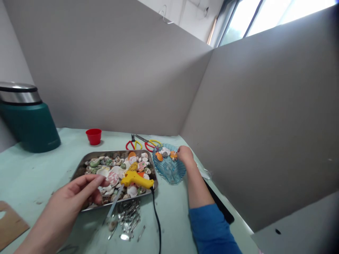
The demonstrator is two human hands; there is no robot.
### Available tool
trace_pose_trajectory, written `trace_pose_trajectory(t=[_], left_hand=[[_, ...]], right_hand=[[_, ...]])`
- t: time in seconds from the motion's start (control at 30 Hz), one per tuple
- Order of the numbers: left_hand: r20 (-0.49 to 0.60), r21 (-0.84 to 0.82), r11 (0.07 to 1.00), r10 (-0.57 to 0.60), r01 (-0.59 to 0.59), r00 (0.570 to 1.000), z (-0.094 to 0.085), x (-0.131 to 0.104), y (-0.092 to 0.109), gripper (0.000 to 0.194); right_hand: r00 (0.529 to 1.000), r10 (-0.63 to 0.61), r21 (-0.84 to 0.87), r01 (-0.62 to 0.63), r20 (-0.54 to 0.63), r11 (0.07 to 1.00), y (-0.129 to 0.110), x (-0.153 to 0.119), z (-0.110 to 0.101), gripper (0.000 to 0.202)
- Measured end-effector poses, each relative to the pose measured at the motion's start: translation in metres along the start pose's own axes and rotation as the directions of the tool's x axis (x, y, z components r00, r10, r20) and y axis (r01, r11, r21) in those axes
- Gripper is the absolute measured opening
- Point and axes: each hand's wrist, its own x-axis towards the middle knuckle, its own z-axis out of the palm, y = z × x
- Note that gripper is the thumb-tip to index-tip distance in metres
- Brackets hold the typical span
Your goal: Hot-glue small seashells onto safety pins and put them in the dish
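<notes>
My left hand (79,195) hovers over the near left edge of a metal tray (156,183), thumb and index finger pressed together; whatever is between them, if anything, is too small to make out. Mixed seashells (113,178) fill the tray. Across them lies a yellow hot glue gun (137,180), a clear glue stick (116,201) jutting from it toward me. My right hand (185,155) reaches to the right rim of a blue glass dish (171,173), its fingers curled beside an orange shell (173,155). Its fingertips are partly hidden. Several shells sit at the dish's far end.
Metal safety pins (129,215) lie in a pile before the tray, beside the black cord (156,215). Two pairs of scissors (152,144), a red cup (94,137) and a green flask (31,123) stand farther back. Grey partitions (119,70) enclose the table.
</notes>
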Motion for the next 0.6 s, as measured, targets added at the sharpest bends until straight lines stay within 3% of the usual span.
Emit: trace_pose_trajectory(t=[0.37, 0.6], left_hand=[[0.038, -0.007, 1.000, -0.012, 0.012, 0.999, 0.001, 0.001, 0.003, 0.040], [0.038, 0.014, 1.000, -0.003, 0.002, 0.999, -0.003, 0.005, -0.007, 0.041]], right_hand=[[0.997, -0.054, -0.021, 0.052, -0.053, 0.998, -0.026, 0.023, -0.004, 0.030], [0.997, -0.025, -0.041, 0.022, -0.072, 0.999, -0.025, 0.043, -0.007, 0.028]])
